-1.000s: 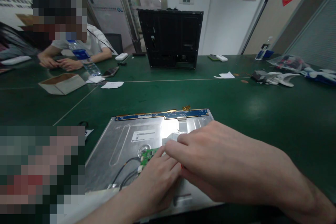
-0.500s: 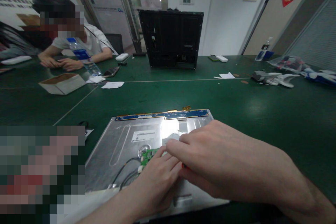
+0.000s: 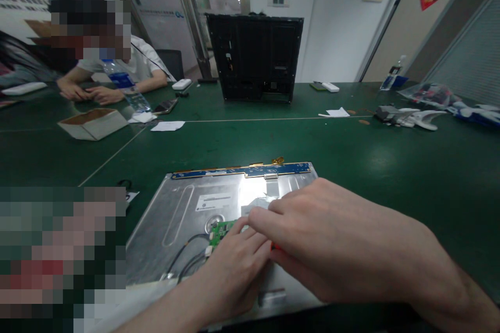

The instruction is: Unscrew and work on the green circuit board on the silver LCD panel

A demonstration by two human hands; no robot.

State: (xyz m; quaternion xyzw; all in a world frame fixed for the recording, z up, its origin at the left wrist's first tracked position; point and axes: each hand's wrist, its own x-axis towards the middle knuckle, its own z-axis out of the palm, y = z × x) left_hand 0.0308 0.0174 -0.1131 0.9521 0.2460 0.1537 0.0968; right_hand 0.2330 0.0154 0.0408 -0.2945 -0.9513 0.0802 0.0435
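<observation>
Bare left fingers [image 3: 241, 226], bare right fingers [image 3: 262, 218]; forearms [image 3: 449, 265] bare

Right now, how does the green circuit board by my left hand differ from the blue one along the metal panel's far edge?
The green board is partly covered by your left hand, while the blue board is clear of both hands. The blue board shows as a long, narrow strip at the far edge; the green board sits nearer you. Both lie on the metal panel.
</observation>
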